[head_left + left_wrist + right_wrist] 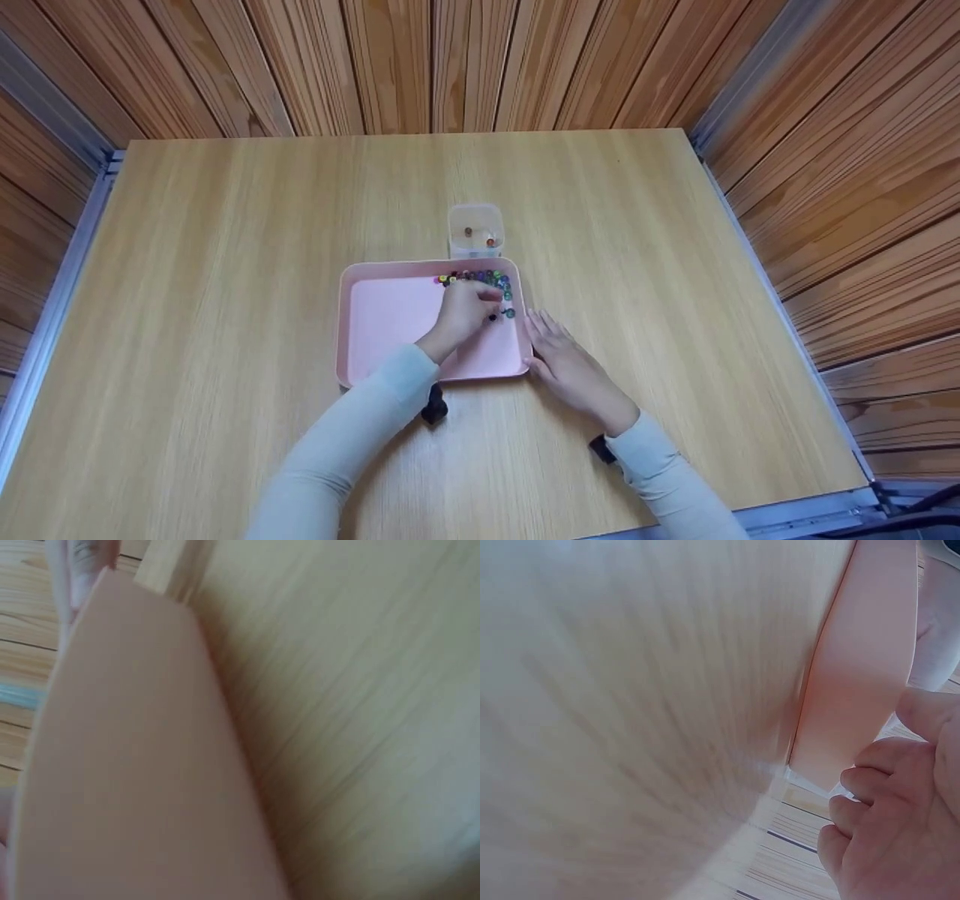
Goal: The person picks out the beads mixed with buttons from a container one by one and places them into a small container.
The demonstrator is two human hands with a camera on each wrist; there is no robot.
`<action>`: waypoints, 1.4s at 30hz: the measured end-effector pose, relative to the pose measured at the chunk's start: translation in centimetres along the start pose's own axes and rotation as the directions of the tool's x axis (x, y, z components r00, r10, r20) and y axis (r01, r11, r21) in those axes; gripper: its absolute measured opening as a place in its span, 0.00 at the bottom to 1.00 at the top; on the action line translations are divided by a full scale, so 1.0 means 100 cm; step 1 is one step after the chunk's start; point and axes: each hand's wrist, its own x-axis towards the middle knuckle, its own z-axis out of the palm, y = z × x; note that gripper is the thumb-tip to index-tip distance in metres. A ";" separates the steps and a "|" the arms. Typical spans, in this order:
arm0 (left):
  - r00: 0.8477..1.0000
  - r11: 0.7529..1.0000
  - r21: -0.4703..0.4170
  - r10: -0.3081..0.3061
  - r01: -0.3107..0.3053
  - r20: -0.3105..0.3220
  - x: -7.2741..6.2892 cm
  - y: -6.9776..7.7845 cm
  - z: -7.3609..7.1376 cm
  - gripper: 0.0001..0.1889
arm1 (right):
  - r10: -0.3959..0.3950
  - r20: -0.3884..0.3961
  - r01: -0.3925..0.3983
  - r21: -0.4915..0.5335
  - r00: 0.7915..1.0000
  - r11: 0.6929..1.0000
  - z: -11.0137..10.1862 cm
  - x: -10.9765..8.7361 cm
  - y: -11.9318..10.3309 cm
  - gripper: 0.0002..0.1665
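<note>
With our left hand point(466, 309) curled over the small coloured glass beads point(480, 279) at the shallow pink plastic tray's point(390, 315) far edge, whether pinching one we cannot tell, we keep our flat, empty right hand point(568, 364) steadying its right rim.

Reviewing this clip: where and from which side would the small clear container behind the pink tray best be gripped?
Probably the clear container by its two outer side walls, just under the rim, coming from above. It stands upright and open-topped, apart from the pink tray, with bare table to its left and right, so fingers fit there.
</note>
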 end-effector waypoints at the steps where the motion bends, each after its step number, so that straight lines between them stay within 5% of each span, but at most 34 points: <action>1: 1.000 1.000 0.001 0.001 -0.001 0.007 -0.001 -0.001 0.001 0.12 | -0.001 0.001 0.001 -0.003 1.000 1.000 0.000 0.000 0.000 0.37; 8: 0.996 0.994 0.062 0.084 -0.086 0.028 -0.002 -0.004 0.009 0.10 | -0.019 -0.003 0.019 0.000 1.000 1.000 0.001 0.001 0.002 0.37; 15: 0.997 0.996 0.075 0.034 -0.040 0.075 -0.002 0.000 0.013 0.11 | -0.044 -0.020 0.044 -0.002 0.999 0.999 -0.001 0.001 0.001 0.36; 24: 0.994 0.991 0.111 0.059 -0.069 0.091 -0.001 0.001 0.016 0.10 | -0.059 -0.046 0.058 -0.015 0.997 0.998 -0.002 0.001 0.001 0.36; 28: 0.998 0.998 0.055 0.034 -0.037 0.056 0.000 -0.001 0.009 0.09 | -0.032 -0.009 0.032 -0.024 0.999 0.999 -0.002 0.002 -0.001 0.37; 31: 0.999 0.997 -0.077 -0.028 0.030 0.027 0.002 -0.001 -0.001 0.08 | -0.006 0.019 0.007 -0.023 1.000 1.000 -0.002 0.002 -0.002 0.38; 34: 0.993 0.950 -0.287 -0.115 0.121 0.037 0.004 0.000 -0.013 0.11 | 0.013 0.033 -0.013 -0.017 0.999 1.000 -0.002 0.001 -0.002 0.38; 38: 0.976 0.813 -0.543 -0.206 0.209 0.068 0.006 0.008 -0.029 0.15 | 0.011 0.024 -0.010 -0.005 1.000 1.000 -0.004 0.000 -0.002 0.38; 40: 0.973 0.760 -0.613 -0.221 0.214 0.066 0.007 0.013 -0.037 0.16 | 0.004 0.019 -0.004 -0.004 1.000 1.000 -0.005 0.000 -0.003 0.38; 42: 0.972 0.738 -0.641 -0.228 0.209 0.054 0.009 0.019 -0.046 0.17 | 0.006 0.021 -0.006 -0.001 1.000 1.000 -0.007 0.001 -0.004 0.38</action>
